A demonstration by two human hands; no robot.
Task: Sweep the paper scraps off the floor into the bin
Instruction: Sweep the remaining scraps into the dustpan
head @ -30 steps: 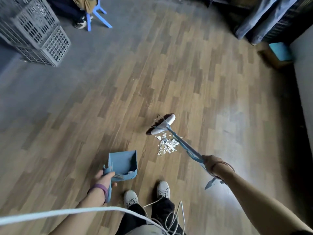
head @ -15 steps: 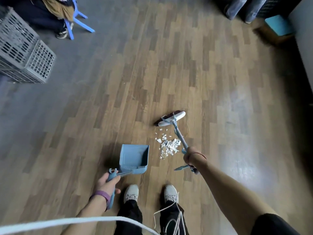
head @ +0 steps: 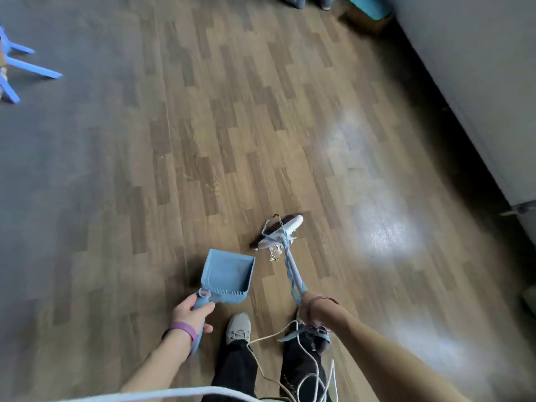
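Note:
A blue dustpan (head: 227, 275) rests on the wooden floor just ahead of my feet, its open mouth facing away from me. My left hand (head: 190, 313) grips its handle. My right hand (head: 309, 304) grips the blue handle of a small broom (head: 280, 232), whose white head with dark bristles touches the floor to the right of the pan. A small pile of white paper scraps (head: 274, 253) lies right behind the broom head, between it and the pan's right corner. No bin is in view.
A grey wall (head: 478, 82) runs along the right side. Blue chair legs (head: 20, 68) stand at the far left. A teal-topped box (head: 369, 8) sits at the back. White cables (head: 307, 369) hang over my legs and shoes (head: 238, 327).
The camera swung to the right, so the grey crates have left the view. The broom head has drawn in over the scraps, and the visible pile now looks smaller and tighter beside the pan.

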